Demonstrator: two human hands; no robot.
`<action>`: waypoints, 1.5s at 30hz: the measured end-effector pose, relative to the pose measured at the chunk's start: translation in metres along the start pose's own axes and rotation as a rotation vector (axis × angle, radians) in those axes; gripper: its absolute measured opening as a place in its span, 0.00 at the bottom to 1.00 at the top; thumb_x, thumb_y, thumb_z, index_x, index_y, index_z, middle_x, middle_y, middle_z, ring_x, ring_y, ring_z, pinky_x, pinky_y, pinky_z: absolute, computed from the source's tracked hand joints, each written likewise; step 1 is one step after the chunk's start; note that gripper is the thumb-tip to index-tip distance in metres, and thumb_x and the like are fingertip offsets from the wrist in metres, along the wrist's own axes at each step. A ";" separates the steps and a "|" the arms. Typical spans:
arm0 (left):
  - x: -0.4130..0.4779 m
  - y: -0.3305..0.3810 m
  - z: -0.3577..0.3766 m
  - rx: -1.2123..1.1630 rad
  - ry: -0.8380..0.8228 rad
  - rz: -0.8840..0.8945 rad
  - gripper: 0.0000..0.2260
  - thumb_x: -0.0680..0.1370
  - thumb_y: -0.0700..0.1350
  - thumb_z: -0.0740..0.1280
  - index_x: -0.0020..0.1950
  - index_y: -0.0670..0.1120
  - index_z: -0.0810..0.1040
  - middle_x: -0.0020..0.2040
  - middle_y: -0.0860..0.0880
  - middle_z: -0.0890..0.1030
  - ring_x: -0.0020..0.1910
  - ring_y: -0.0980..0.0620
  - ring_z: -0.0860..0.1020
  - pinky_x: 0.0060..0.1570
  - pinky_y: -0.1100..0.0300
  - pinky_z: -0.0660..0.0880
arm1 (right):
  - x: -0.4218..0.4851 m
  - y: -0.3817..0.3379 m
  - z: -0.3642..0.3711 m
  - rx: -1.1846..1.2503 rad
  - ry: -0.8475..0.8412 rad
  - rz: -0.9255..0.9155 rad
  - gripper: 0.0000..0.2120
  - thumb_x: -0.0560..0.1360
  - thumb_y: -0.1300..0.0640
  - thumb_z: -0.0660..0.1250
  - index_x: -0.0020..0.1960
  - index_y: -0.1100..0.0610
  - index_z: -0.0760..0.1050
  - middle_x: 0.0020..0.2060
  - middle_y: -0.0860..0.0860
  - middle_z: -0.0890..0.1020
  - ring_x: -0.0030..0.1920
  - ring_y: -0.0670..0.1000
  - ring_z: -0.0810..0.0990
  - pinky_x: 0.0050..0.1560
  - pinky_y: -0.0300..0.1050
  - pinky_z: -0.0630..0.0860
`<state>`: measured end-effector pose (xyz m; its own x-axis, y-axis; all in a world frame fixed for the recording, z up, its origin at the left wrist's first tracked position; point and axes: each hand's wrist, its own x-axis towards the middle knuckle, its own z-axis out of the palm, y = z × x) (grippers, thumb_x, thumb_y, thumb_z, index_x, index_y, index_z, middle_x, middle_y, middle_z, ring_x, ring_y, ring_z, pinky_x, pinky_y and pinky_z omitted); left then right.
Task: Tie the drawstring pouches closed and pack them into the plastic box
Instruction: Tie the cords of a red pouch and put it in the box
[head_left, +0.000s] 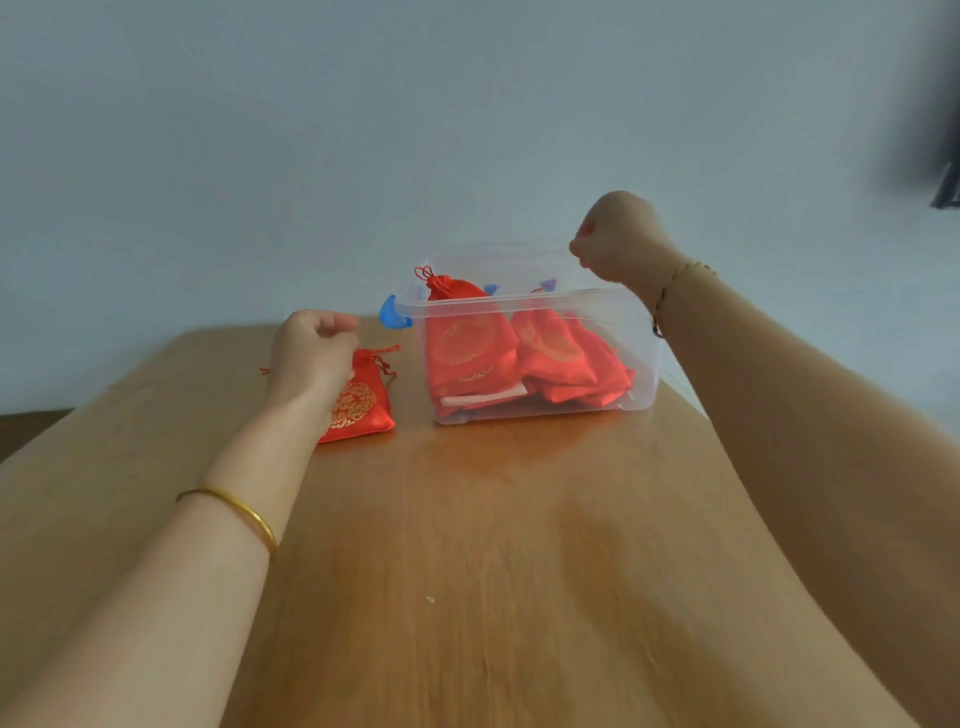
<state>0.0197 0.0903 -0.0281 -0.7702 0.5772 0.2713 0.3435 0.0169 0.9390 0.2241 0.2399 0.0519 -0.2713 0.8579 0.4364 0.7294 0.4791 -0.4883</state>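
Red pouch (363, 410) lies flat on the wooden table (467, 545), just left of the plastic box (519, 306). Your left hand (314, 353) hangs right over its gathered neck and hides part of it. Your fingers there are curled in, but I cannot tell whether they pinch the drawstring (388, 349), whose red ends stick out to either side of your hand. Your right hand (618, 239) is raised above the box's far right corner, well apart from the loose pouch, and is balled into a fist. A speck of red shows at its fingers, and I cannot tell whether it holds anything. Inside the box the packed pouches (566, 358) lean together, and one stands upright at the left end with its knotted cord above the rim. A blue latch (392, 314) sits on the box's left end, near your left hand. A gold bangle (244, 512) circles your left wrist, and a thin bracelet (675, 275) circles your right.
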 end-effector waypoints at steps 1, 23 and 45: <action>0.001 -0.010 -0.002 0.075 0.008 0.009 0.08 0.75 0.36 0.62 0.50 0.46 0.77 0.47 0.47 0.79 0.43 0.49 0.76 0.47 0.56 0.74 | -0.007 -0.004 0.002 0.038 0.040 -0.031 0.11 0.72 0.66 0.59 0.47 0.69 0.79 0.43 0.64 0.82 0.44 0.63 0.80 0.41 0.46 0.76; 0.004 -0.059 -0.023 0.671 -0.177 0.284 0.11 0.70 0.33 0.67 0.39 0.50 0.76 0.38 0.52 0.77 0.44 0.45 0.77 0.46 0.54 0.73 | -0.113 -0.025 0.088 0.446 -0.469 -0.125 0.12 0.76 0.60 0.61 0.45 0.68 0.79 0.38 0.60 0.84 0.35 0.59 0.79 0.26 0.38 0.74; -0.020 0.009 -0.019 0.181 -0.716 0.159 0.21 0.70 0.49 0.70 0.61 0.43 0.75 0.55 0.49 0.79 0.53 0.54 0.77 0.53 0.62 0.71 | -0.117 0.002 0.080 1.224 -0.656 0.098 0.14 0.70 0.76 0.61 0.38 0.57 0.73 0.31 0.51 0.81 0.32 0.48 0.80 0.32 0.39 0.76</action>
<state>0.0285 0.0636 -0.0212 -0.1876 0.9723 0.1391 0.5518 -0.0128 0.8339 0.2075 0.1552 -0.0606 -0.7419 0.6633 0.0983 -0.1521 -0.0237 -0.9881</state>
